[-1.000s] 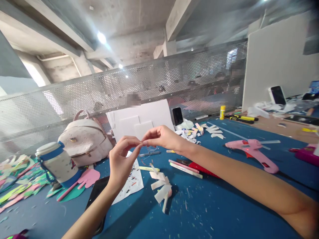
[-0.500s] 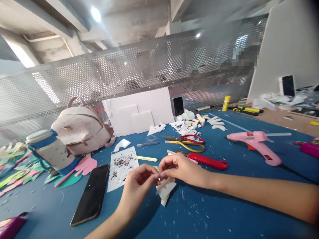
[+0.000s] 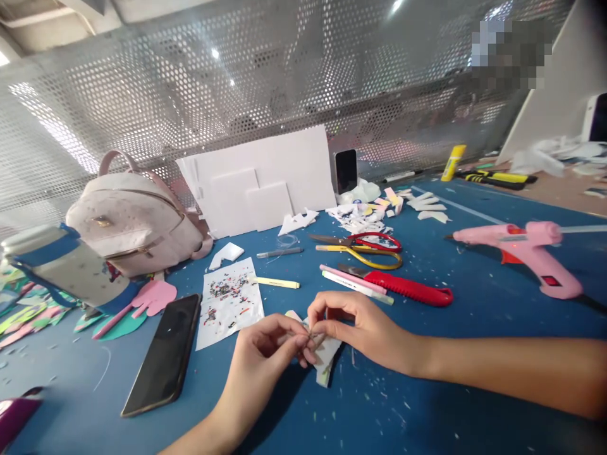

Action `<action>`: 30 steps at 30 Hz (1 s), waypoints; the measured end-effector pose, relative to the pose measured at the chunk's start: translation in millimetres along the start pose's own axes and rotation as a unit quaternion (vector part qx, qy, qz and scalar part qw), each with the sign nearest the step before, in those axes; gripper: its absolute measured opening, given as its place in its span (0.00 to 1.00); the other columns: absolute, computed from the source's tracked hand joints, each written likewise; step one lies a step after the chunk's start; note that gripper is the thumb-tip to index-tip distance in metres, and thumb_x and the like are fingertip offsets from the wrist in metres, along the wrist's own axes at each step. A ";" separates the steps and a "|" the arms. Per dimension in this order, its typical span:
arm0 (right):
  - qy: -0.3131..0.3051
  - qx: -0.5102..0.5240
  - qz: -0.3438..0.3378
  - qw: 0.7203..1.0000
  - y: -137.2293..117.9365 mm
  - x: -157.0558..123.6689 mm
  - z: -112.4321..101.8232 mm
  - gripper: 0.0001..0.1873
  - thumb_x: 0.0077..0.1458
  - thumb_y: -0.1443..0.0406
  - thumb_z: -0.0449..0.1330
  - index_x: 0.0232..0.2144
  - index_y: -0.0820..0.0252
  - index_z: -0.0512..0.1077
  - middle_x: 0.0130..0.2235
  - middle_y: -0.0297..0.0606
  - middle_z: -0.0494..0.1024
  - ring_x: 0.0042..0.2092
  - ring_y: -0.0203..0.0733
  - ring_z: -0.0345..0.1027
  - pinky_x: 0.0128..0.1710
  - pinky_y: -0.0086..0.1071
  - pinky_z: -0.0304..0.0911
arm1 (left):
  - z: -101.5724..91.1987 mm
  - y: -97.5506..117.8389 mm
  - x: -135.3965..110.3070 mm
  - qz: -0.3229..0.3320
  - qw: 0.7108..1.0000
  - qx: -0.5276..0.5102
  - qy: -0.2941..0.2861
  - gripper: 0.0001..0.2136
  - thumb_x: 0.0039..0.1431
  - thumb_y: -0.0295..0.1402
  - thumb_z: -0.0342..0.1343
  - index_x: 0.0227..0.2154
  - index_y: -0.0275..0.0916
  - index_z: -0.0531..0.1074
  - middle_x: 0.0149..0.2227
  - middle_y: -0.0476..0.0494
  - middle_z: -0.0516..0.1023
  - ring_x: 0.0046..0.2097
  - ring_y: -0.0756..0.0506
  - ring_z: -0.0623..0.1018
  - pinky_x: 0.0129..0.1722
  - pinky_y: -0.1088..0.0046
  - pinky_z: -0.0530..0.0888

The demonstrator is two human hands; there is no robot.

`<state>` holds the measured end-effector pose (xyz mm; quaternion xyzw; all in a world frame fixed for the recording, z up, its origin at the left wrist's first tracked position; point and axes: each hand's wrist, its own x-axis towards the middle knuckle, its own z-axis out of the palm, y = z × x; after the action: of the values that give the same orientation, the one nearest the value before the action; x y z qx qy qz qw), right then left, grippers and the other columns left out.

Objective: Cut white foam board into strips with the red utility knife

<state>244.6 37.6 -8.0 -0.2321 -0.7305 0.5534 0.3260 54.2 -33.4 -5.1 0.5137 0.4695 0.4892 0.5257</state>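
Note:
My left hand (image 3: pixel 265 354) and my right hand (image 3: pixel 360 325) meet fingertip to fingertip low over the blue table (image 3: pixel 427 404). Both are pinched on something thin and small between them that I cannot make out. Right under the fingers lies a white foam cut-out piece (image 3: pixel 327 360), partly hidden by my right hand. A paper sheet with coloured scraps (image 3: pixel 230 300) lies just left of my hands, and a black phone (image 3: pixel 164 354) lies face up further left.
Scissors (image 3: pixel 360 248), a red utility knife (image 3: pixel 408 289), pens (image 3: pixel 353 284) and a pink glue gun (image 3: pixel 526 249) lie beyond my hands. White foam boards (image 3: pixel 265 177), a pink backpack (image 3: pixel 133 215) and a bottle (image 3: pixel 66 265) stand at the back left. A perforated metal screen (image 3: pixel 284 82) closes the far side.
My hands came down from mid-air to just above the table, still pinched together. The view tilted downward, so the ceiling left the picture and the phone and scissors came into view.

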 end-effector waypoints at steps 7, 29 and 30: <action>-0.001 -0.049 -0.015 0.999 -0.2 0.0 0.1 0.04 0.63 0.65 0.60 0.35 0.56 0.74 0.38 0.33 0.78 0.38 0.39 0.70 0.38 0.30 0.63 | -4.5 -2.4 0.1 0.000 1.000 0.021 0.013 0.09 0.58 0.38 0.66 0.29 0.38 0.78 0.26 0.44 0.82 0.29 0.47 0.80 0.32 0.73 0.76; -0.026 -0.063 -0.053 0.996 -2.6 -1.4 -2.2 0.06 0.65 0.63 0.59 0.36 0.58 0.74 0.38 0.33 0.77 0.39 0.36 0.69 0.38 0.29 0.61 | -1.8 -1.3 0.2 0.016 1.000 0.012 0.024 0.09 0.54 0.36 0.69 0.27 0.35 0.80 0.24 0.45 0.82 0.27 0.50 0.78 0.29 0.79 0.74; -0.027 -0.064 -0.056 0.996 -2.6 -1.5 -2.3 0.06 0.65 0.63 0.59 0.36 0.58 0.74 0.38 0.33 0.77 0.39 0.36 0.68 0.38 0.29 0.61 | -1.7 -1.1 -0.2 0.015 0.999 0.014 0.026 0.09 0.55 0.36 0.68 0.27 0.35 0.80 0.24 0.45 0.82 0.27 0.50 0.78 0.30 0.80 0.74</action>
<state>247.3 37.3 -5.4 -0.1966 -0.7845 0.4928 0.3212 52.5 -33.4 -6.2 0.5152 0.4823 0.5031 0.4989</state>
